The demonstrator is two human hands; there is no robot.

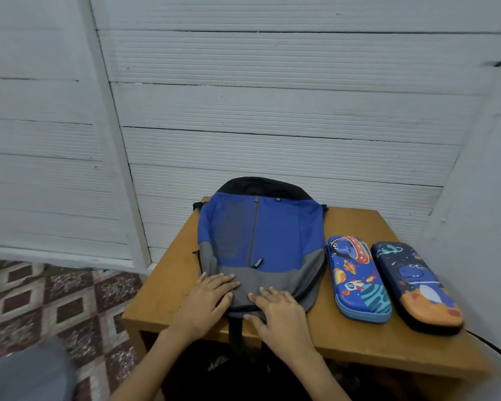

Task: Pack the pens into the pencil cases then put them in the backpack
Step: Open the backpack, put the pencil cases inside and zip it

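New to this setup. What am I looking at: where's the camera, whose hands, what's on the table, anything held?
No machine here: a person works with bare hands, and the single picture comes from a wide-angle camera on their head, looking forward and down. The left hand and right hand both lie flat, fingers straight, on the near grey end of a blue backpack, which lies on a wooden table. Neither holds anything. Right of the backpack lie two closed pencil cases: a blue pencil case with planets and a dark pencil case with an orange end. No pens show.
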